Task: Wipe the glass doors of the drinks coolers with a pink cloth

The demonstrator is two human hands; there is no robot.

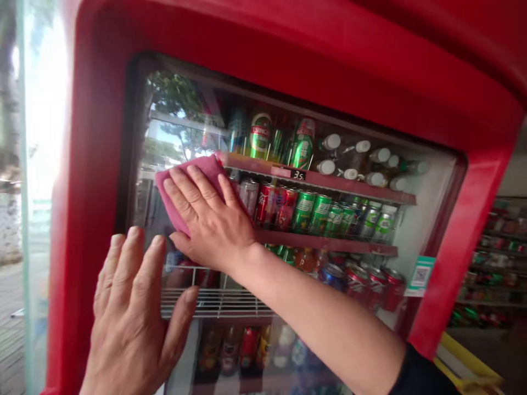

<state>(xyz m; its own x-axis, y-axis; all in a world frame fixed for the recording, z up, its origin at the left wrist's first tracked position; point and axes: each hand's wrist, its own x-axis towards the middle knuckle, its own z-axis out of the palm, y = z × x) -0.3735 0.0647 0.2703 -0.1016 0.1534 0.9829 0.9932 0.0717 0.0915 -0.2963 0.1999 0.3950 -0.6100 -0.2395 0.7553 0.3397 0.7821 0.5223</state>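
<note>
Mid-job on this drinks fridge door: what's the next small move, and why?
Probably slide the cloth rightward along the glass. The right hand presses it flat toward the door's left side, so the pane in front of the cans lies beyond it. The left hand can stay flat on the glass, steadying.

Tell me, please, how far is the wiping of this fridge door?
Done: unclear, no obvious smears. In hand: the right hand presses a pink cloth on the glass door, the left hand flat below. Left: probably the glass over the cans at right.
</note>
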